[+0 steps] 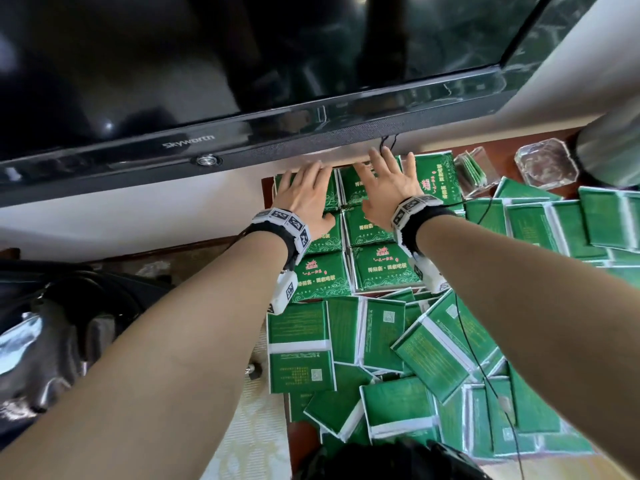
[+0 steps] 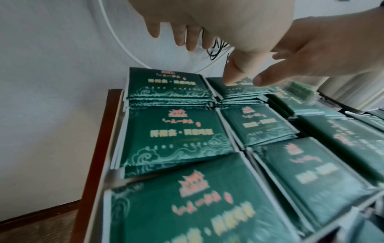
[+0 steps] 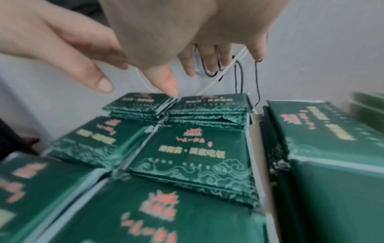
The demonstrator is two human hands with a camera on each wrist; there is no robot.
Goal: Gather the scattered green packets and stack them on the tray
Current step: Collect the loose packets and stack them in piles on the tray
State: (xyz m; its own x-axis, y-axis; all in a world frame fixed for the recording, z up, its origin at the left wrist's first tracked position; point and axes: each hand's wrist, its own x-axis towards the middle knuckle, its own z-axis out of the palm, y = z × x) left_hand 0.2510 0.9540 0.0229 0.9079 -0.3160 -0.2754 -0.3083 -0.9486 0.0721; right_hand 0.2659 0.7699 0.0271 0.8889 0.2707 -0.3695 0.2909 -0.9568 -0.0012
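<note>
Green packets with red and gold print stand in neat stacks point(image 1: 377, 268) in a grid on a brown wooden tray point(image 2: 97, 148) against the wall. Both hands are spread flat, fingers straight, over the far stacks. My left hand point(image 1: 304, 194) lies over the far left stack point(image 2: 166, 85). My right hand point(image 1: 384, 185) is over the far middle stack point(image 3: 209, 105), its thumb tip point(image 3: 166, 83) down at the seam between the two far stacks. Neither hand grips a packet. Several loose packets point(image 1: 433, 355) lie scattered, mostly back side up, in front of the tray and to its right.
A black television point(image 1: 207, 98) hangs low over the far stacks. Black and white cables point(image 3: 239, 77) hang down the wall behind the stacks. A clear holder point(image 1: 476, 171) and a glass ashtray point(image 1: 545, 168) stand at the back right. A black bag point(image 1: 52, 323) lies left.
</note>
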